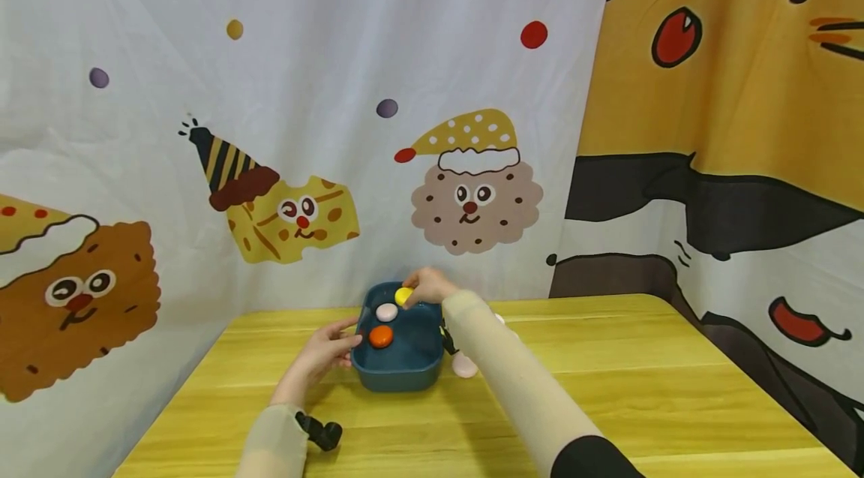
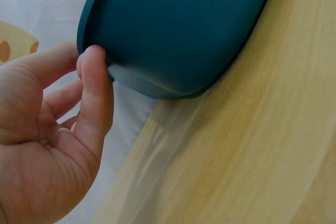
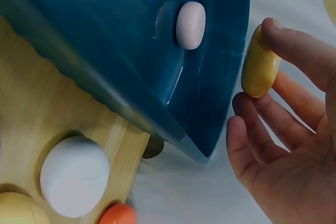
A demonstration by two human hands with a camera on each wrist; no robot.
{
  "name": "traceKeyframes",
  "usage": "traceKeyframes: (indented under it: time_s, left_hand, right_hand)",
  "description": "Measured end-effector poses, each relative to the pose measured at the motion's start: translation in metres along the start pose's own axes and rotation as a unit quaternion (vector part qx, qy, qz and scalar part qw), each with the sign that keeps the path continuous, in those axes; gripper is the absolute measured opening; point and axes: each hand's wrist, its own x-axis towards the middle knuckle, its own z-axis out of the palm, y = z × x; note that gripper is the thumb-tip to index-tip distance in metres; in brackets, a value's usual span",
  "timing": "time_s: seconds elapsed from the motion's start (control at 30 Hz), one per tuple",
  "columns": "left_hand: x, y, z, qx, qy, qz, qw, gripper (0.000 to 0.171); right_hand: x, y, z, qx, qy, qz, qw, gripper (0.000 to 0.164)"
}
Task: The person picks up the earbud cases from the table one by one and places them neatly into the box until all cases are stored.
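Note:
A dark teal oblong tub [image 1: 398,380] stands on the wooden table. At its left side my left hand [image 1: 324,350] holds the rim between thumb and fingers, which the left wrist view shows close up. Over the tub's far end, my right hand [image 1: 430,286] pinches a smooth yellow pebble-like piece [image 3: 260,64] between thumb and fingertips. Inside the tub lie an orange rounded piece [image 1: 381,336] and a pale pink one [image 1: 387,312], apart from each other.
Right of the tub, a pale pink piece [image 1: 464,365] lies on the table [image 1: 607,388], with others partly behind my right sleeve. The right wrist view shows a white piece [image 3: 74,177], a yellow one [image 3: 18,209] and an orange one [image 3: 118,214]. A printed curtain [image 1: 304,88] hangs behind.

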Motion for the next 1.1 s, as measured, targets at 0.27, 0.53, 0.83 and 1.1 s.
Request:
traceKeyframes:
  time_s: [0.27,0.53,0.83,1.1]
  left_hand:
    - [0.001,-0.004,0.0,0.002,0.001,0.004,1.0,0.058]
    - [0.0,-0.002,0.0,-0.002,0.0,-0.003,1.0,0.057]
    - [-0.001,0.003,0.0,-0.008,0.005,-0.003,0.9999,0.058]
    - [-0.002,0.0,0.001,-0.013,-0.005,0.008,0.9999,0.059]
  right_hand:
    - [0.001,-0.002,0.008,0.002,0.005,0.005,1.0,0.049]
    - [0.005,-0.006,0.014,0.003,0.002,0.023,1.0,0.047]
    - [0.01,-0.008,0.018,-0.016,-0.001,0.033,0.999,0.045]
    - [0.011,-0.008,0.023,-0.028,-0.011,0.037,0.999,0.043]
